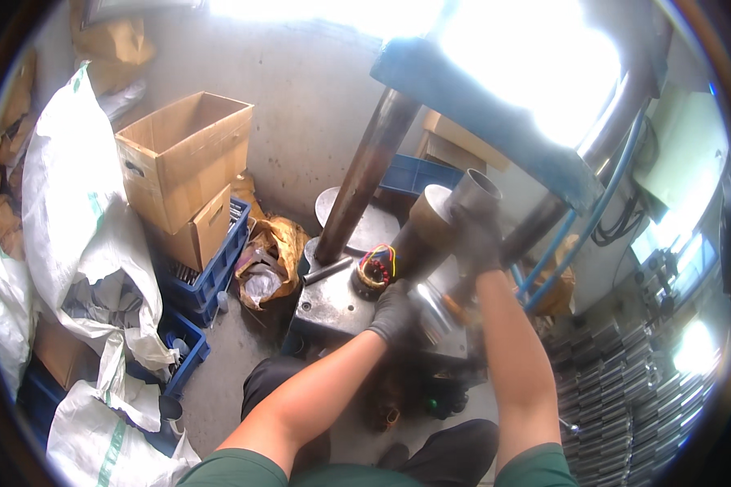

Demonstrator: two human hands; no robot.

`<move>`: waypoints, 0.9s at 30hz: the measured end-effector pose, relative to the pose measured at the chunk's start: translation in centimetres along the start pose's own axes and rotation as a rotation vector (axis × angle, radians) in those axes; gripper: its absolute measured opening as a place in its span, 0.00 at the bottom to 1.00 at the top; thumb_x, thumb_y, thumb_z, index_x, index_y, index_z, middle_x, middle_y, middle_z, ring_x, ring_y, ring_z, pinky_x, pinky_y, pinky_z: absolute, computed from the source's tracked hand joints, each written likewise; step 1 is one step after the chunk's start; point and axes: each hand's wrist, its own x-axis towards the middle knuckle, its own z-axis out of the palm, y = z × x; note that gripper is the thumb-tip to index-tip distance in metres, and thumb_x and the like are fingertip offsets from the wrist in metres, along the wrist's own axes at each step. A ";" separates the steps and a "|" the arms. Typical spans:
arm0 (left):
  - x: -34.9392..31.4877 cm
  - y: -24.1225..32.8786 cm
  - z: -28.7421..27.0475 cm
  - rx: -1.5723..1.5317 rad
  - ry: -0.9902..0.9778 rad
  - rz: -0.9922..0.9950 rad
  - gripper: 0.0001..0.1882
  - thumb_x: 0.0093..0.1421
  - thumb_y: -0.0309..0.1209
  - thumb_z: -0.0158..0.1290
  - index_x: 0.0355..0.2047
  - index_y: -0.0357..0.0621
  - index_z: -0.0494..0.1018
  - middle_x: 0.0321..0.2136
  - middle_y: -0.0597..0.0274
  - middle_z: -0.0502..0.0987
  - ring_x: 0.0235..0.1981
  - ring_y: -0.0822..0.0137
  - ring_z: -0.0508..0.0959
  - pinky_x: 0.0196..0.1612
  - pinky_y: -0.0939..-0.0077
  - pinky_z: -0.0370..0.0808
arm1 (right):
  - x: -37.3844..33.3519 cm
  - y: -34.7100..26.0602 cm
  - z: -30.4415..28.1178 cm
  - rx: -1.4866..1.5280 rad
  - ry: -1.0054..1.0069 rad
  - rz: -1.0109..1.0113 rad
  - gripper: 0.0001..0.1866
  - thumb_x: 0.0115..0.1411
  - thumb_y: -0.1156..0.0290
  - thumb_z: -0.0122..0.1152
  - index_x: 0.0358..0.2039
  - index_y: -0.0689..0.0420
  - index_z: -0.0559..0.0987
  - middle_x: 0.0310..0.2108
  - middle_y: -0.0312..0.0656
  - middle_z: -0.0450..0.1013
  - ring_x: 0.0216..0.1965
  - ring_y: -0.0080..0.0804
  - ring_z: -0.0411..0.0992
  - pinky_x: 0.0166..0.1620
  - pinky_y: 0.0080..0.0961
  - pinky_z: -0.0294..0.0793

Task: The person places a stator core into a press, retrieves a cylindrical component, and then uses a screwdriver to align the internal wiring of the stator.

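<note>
My right hand (475, 237), in a dark glove and smeared by motion, is closed round a grey metal tube (477, 191) with an open top. Beside the tube rises a thick dark cylinder (425, 235) with a pale top. My left hand (398, 315), also gloved, is closed against a shiny metal cylinder (435, 312), which is blurred; its fingers are partly hidden. Just left of the dark cylinder, a motor stator (372, 277) with red, yellow and blue wires sits on the press's metal plate (333, 308). A short dark rod (327, 271) lies near it.
Press posts (368, 166) and a blue crossbeam (483, 114) surround the work. Left are cardboard boxes (191, 158), blue crates (188, 349) and white sacks (85, 195). Stacked metal cylinders (625, 406) fill the lower right; blue hoses (597, 215) hang beside the press.
</note>
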 end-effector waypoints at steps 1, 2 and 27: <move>0.1 -0.1 -0.1 0.002 0.000 0.004 0.22 0.54 0.35 0.66 0.47 0.37 0.77 0.40 0.46 0.83 0.46 0.54 0.83 0.51 0.63 0.77 | 0.4 0.4 0.0 -0.020 -0.001 0.033 0.36 0.55 0.62 0.76 0.61 0.58 0.70 0.54 0.46 0.74 0.54 0.35 0.73 0.56 0.32 0.74; 0.3 -0.3 0.0 -0.040 -0.027 0.021 0.21 0.55 0.35 0.66 0.46 0.37 0.77 0.39 0.48 0.83 0.43 0.57 0.83 0.50 0.64 0.77 | 0.8 0.7 -0.3 -0.043 -0.001 0.064 0.35 0.56 0.61 0.76 0.60 0.58 0.71 0.53 0.47 0.75 0.54 0.35 0.74 0.55 0.32 0.74; -9.4 2.4 1.2 0.745 -0.609 0.993 0.19 0.52 0.38 0.64 0.43 0.46 0.78 0.42 0.49 0.79 0.46 0.46 0.77 0.53 0.54 0.72 | -29.7 0.7 -23.4 -0.356 -0.652 1.089 0.11 0.61 0.71 0.58 0.40 0.57 0.85 0.20 0.35 0.75 0.17 0.22 0.70 0.20 0.25 0.68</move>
